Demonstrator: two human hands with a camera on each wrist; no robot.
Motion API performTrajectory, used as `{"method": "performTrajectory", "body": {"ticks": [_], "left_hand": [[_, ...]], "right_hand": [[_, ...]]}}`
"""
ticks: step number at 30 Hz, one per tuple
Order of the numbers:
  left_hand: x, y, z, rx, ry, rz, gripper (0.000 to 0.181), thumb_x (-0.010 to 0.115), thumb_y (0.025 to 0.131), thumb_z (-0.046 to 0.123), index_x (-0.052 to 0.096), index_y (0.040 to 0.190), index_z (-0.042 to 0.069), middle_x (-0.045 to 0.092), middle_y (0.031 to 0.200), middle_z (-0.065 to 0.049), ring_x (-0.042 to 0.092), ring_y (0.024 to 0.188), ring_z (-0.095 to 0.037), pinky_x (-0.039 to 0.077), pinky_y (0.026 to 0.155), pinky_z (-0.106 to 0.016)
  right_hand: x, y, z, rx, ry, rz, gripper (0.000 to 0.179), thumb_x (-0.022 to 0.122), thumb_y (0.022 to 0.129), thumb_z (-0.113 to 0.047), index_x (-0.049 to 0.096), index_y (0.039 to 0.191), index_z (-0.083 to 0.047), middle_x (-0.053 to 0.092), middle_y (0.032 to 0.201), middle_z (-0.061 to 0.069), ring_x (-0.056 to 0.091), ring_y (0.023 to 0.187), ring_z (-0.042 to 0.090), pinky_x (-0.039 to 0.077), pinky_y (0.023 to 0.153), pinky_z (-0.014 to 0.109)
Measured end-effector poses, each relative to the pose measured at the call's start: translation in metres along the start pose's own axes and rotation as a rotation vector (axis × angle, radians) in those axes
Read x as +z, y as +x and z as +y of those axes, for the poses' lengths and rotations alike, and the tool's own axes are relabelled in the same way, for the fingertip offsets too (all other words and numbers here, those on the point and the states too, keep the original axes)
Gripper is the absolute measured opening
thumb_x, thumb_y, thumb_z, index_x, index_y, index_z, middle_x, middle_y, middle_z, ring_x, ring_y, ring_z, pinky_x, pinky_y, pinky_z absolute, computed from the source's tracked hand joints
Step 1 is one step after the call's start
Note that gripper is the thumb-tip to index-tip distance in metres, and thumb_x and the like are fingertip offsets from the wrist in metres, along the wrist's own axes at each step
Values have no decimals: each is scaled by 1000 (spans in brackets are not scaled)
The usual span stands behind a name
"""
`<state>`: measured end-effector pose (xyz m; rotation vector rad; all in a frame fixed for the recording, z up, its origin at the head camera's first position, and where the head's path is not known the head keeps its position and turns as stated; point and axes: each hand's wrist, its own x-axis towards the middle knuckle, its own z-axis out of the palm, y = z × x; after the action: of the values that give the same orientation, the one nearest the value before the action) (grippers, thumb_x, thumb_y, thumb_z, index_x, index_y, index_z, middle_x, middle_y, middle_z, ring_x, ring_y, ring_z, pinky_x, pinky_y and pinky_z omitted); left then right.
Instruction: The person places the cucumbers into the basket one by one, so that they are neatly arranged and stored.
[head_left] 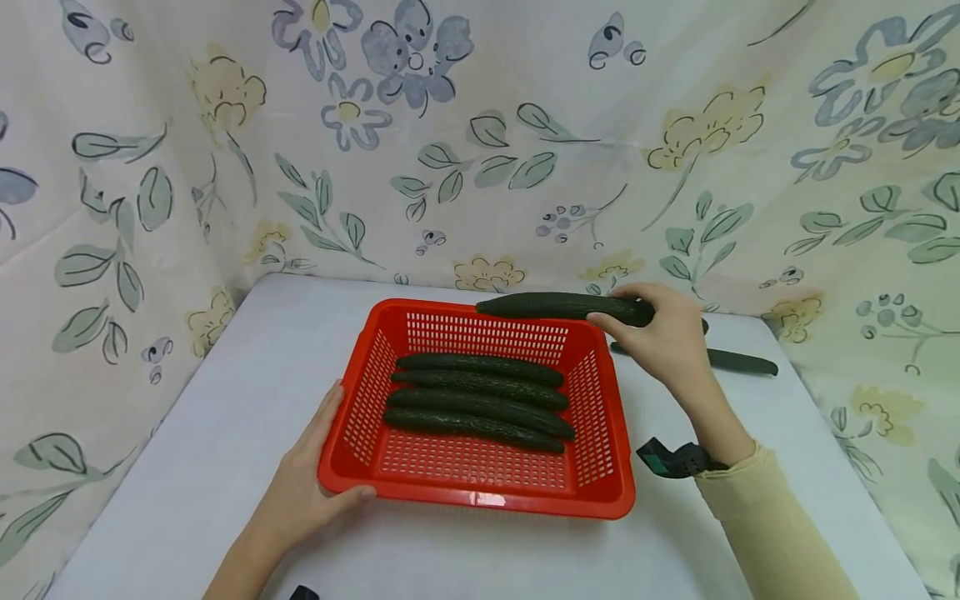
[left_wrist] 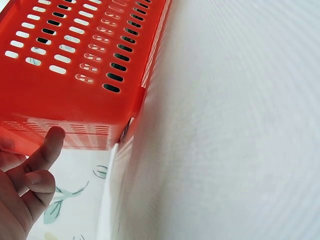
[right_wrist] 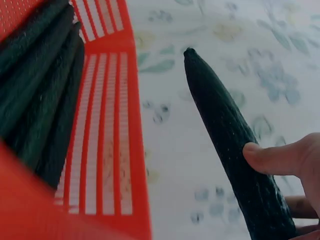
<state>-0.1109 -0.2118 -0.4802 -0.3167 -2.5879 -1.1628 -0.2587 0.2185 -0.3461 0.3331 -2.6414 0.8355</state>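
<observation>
My right hand (head_left: 656, 329) pinches a long dark green cucumber (head_left: 536, 305) near its right end, thumb in front. The cucumber lies level across the back rim of the red basket (head_left: 480, 498) in the head view; the right wrist view shows its free tip (right_wrist: 191, 56) pointing away from the hand. Several cucumbers (head_left: 480, 400) lie side by side in the basket. My left hand (head_left: 300, 475) rests against the basket's front left corner, thumb stretched along the front and fingers along the left side. In the left wrist view its fingers (left_wrist: 50, 145) lie close to the outer wall.
Behind the right hand, another cucumber (head_left: 742, 362) lies on the white table (head_left: 225, 400), and the end of one more (head_left: 705, 326) shows beside it. A floral cloth (head_left: 480, 192) hangs round the table's back and sides. A dark band (head_left: 678, 460) is on the right wrist.
</observation>
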Motion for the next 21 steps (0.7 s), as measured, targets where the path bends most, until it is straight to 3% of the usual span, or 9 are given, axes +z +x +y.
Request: {"method": "performTrajectory", "body": {"ticks": [4, 10, 16, 21], "left_hand": [[-1, 0, 0, -3, -10, -2, 133, 99, 67, 30, 19, 172, 24, 30, 174, -3, 49, 144, -20, 46, 95, -10], [0, 0, 0, -2, -28, -5, 131, 99, 68, 29, 19, 172, 22, 29, 175, -3, 43, 150, -12, 42, 98, -9], [-1, 0, 0, -8, -18, -11, 130, 98, 69, 29, 19, 172, 23, 30, 174, -2, 45, 148, -18, 54, 95, -23], [-1, 0, 0, -16, -19, -13, 129, 98, 69, 29, 19, 172, 24, 30, 174, -3, 48, 144, -26, 60, 90, -33]], "right_hand": [[14, 7, -23, -64, -5, -41, 42, 87, 89, -37, 78, 114, -6, 75, 119, 18, 67, 108, 37, 56, 80, 53], [38, 13, -52, -132, -8, -94, 42, 89, 86, -40, 78, 112, -8, 76, 112, 12, 66, 101, 32, 55, 76, 49], [58, 11, -75, -122, -24, -132, 45, 90, 85, -43, 79, 111, -9, 75, 118, 11, 66, 110, 33, 57, 85, 51], [73, 7, -88, -91, -37, -168, 42, 89, 84, -45, 79, 107, -12, 75, 113, 9, 66, 107, 31, 58, 81, 48]]}}
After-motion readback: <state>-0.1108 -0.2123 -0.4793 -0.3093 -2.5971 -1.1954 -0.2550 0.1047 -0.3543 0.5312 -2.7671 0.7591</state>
